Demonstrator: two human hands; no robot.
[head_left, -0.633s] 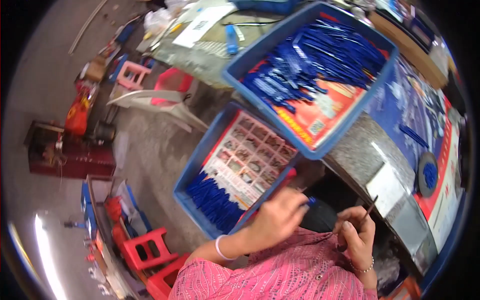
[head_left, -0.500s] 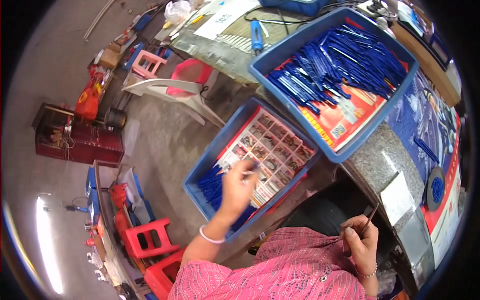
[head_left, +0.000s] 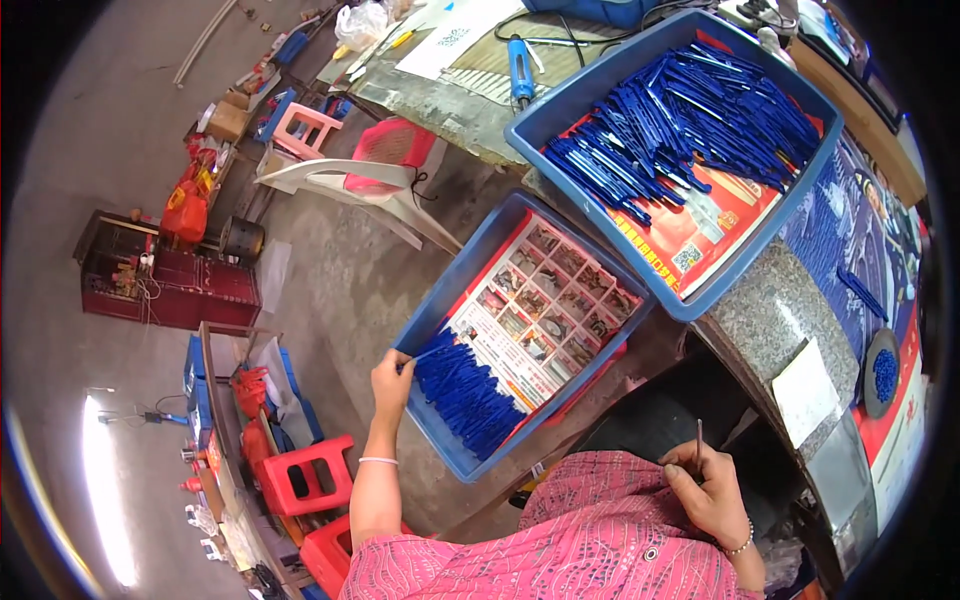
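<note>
Blue sticks (head_left: 462, 388), a heap of thin blue plastic pieces, lie at the near end of the lower blue tray (head_left: 440, 290). That tray is lined with a printed sheet of small pictures (head_left: 545, 320) and sits below the tabletop, out in front of the person's knees. Left hand (head_left: 390, 378) is stretched out to the near-left corner of the heap, fingers pinched on one blue stick at the tray rim; white band on that wrist. Right hand (head_left: 708, 488) is close to the body over the pink patterned sleeve, fingers closed on a thin dark rod (head_left: 698, 440) that points straight up; beaded bracelet on the wrist.

Upper blue tray (head_left: 690, 300) rests on the grey stone tabletop (head_left: 770, 310), just beyond and right of the lower one, and overhangs its far corner. It is piled with many more blue sticks on a red and orange printed sheet. White card (head_left: 815, 378) lies on the tabletop edge, right of the trays. Round dark dish (head_left: 880, 372) with blue bits sits further right. On the floor at left: red plastic stools (head_left: 312, 478), a white plastic chair (head_left: 350, 185), a pink stool (head_left: 302, 128), and a dark red metal stand (head_left: 165, 285).
</note>
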